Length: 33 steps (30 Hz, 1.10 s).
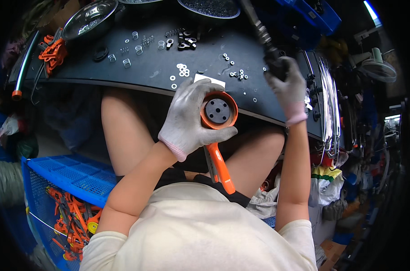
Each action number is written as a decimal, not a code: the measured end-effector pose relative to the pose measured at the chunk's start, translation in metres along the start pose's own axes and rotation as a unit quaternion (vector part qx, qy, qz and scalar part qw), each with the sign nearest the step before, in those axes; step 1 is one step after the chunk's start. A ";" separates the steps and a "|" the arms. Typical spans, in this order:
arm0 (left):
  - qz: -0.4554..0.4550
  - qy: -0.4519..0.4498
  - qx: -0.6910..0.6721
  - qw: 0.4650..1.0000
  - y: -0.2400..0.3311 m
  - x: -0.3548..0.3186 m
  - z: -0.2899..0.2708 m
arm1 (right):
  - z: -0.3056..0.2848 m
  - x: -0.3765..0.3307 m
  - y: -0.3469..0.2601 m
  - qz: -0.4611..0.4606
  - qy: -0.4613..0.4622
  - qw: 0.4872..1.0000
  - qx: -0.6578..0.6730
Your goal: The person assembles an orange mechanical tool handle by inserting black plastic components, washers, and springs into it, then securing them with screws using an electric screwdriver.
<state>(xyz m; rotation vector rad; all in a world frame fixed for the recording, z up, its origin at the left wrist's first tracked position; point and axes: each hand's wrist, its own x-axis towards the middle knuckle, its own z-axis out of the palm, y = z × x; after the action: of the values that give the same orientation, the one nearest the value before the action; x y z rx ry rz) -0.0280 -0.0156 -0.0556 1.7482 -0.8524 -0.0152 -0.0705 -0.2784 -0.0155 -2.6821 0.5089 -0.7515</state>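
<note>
We see an orange tape dispenser (217,118) near the centre, held over our lap, its round head with a dark hub up and its orange handle pointing to 6 o'clock. Our gloved left hand (190,118) is wrapped around the head, fingers closed on it. At 2 o'clock our gloved right hand (288,88) grips a dark hanging tool (271,53), perhaps a power screwdriver; the view is dim there. On the black workbench (150,72) at 12 o'clock lie washers (183,70) and springs (137,49). A steel bowl (90,19) stands at 11 o'clock, a blue crate (74,174) at 8 o'clock.
</note>
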 end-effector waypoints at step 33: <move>-0.035 0.013 -0.134 0.990 0.021 0.029 -0.037 | 0.003 -0.031 0.132 0.070 -0.026 0.993 -0.096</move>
<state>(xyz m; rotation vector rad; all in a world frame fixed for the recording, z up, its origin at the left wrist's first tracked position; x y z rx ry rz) -0.0022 -0.0032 -0.0129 1.5221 -0.7339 -0.1465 -0.1264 -0.3820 -0.0816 -2.7948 0.7840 -0.6190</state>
